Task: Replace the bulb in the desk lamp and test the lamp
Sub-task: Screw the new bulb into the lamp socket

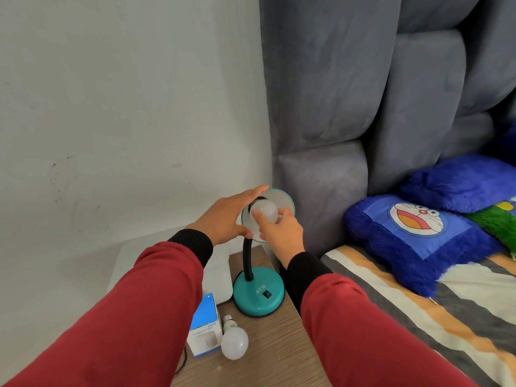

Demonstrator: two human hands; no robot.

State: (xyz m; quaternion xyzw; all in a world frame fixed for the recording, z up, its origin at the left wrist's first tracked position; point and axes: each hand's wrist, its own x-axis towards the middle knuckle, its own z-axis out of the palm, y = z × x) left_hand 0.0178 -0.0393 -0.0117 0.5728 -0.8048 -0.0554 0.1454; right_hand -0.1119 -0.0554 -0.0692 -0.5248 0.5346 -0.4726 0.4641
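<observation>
A teal desk lamp stands on a wooden bedside table (pixel 268 356), its round base (pixel 258 296) carrying a black switch and a black gooseneck. The lamp shade (pixel 282 201) is tilted toward me and a white bulb (pixel 265 210) sits in its socket. My left hand (pixel 227 220) holds the shade from the left, fingers over its back and thumb at the lower rim. My right hand (pixel 282 233) grips the bulb in the shade with its fingertips. A second white bulb (pixel 234 340) lies loose on the table in front of the base.
A blue and white box (pixel 203 328) lies left of the loose bulb, with a white device (pixel 217 277) behind it. A grey padded headboard (pixel 335 135) rises right behind the lamp. A bed with blue cushions (pixel 413 233) borders the table on the right.
</observation>
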